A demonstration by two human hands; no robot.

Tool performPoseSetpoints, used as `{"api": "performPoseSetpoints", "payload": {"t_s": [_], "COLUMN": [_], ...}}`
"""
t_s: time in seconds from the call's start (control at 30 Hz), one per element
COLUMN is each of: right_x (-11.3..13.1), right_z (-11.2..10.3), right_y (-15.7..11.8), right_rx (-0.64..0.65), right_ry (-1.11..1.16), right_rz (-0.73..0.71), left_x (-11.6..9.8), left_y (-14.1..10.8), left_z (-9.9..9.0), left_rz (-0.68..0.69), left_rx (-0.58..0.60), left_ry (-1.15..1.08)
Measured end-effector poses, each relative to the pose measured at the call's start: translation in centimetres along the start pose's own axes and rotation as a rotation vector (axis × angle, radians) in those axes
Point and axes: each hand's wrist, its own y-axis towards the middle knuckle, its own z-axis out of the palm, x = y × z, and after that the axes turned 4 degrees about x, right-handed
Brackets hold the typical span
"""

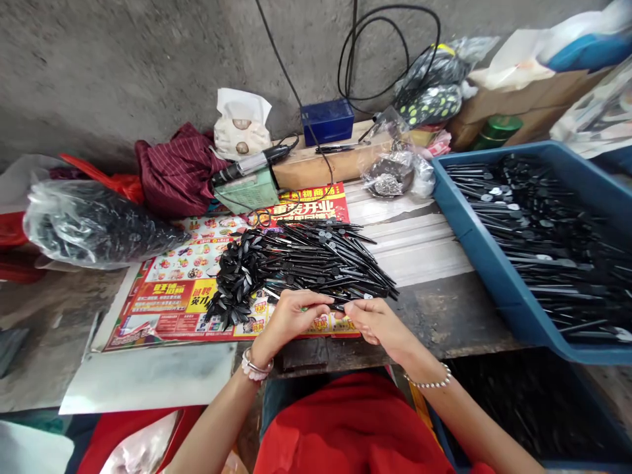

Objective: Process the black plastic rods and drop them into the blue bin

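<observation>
Left hand (296,315), right hand (378,322): fingertips narrowed, both pinching slim black piece (338,307) at near edge of glossy thin black sticks (320,260), heaped. Blue rectangular plastic crate (486,260) at right.

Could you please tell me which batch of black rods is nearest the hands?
The loose pile on the printed flyer, just beyond the left hand and right hand; the batch in the blue tub lies farther right.
</observation>
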Motion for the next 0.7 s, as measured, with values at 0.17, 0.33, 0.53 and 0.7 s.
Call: {"api": "performPoseSetpoints", "payload": {"t_s": [0.17, 0.33, 0.53, 0.7], "right_x": [-0.28, -0.25, -0.39, -0.54], "right_z": [0.12, 0.07, 0.27, 0.10], "right_y": [0.25, 0.30, 0.19, -0.10], "right_rx": [-0.021, -0.041, -0.061, -0.078], "right_ry": [-0.003, 0.003, -0.013, -0.109], "right_rz": [-0.014, -0.022, -0.024, -0.071], "left_x": [0.24, 0.11, 0.39, 0.08], "left_y": [0.30, 0.54, 0.34, 0.16], "left_z": [0.07, 0.23, 0.58, 0.52], "left_rz": [-0.027, -0.048, -0.076, -0.077], "left_rx": [-0.014, -0.021, -0.026, -0.037], "left_ry": [0.002, 0.021, 0.023, -0.017]}}
